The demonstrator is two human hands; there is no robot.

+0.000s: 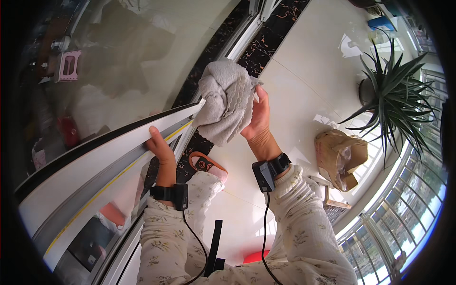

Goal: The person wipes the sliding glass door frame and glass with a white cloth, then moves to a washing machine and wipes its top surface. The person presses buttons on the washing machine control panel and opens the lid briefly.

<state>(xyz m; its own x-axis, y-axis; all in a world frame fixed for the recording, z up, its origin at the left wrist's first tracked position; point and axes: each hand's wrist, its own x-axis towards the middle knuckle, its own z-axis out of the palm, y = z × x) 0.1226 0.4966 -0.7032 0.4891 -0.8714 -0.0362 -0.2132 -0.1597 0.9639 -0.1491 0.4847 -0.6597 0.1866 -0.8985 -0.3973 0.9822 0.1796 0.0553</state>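
Note:
A bunched grey towel [224, 101] with a wavy edge hangs from my right hand [259, 115], thumb at its upper right corner and the other fingers hidden behind it. The towel's left side overlaps the end of a white sliding door frame [117, 142]; whether they touch, I cannot tell. My left hand [159, 145] rests on that frame, its thumb on the near face and the remaining fingers out of sight. A yellow strip [99, 199] runs along the frame. Both wrists wear black strapped devices with cables.
A black marbled threshold [262, 44] with metal door tracks crosses the pale tiled floor. To the right stand a spiky potted plant [386, 89] and a brown paper bag [329, 156], near a railed window [399, 199]. A pink stool [70, 66] shows behind the glass. My slippered foot [208, 164] is below.

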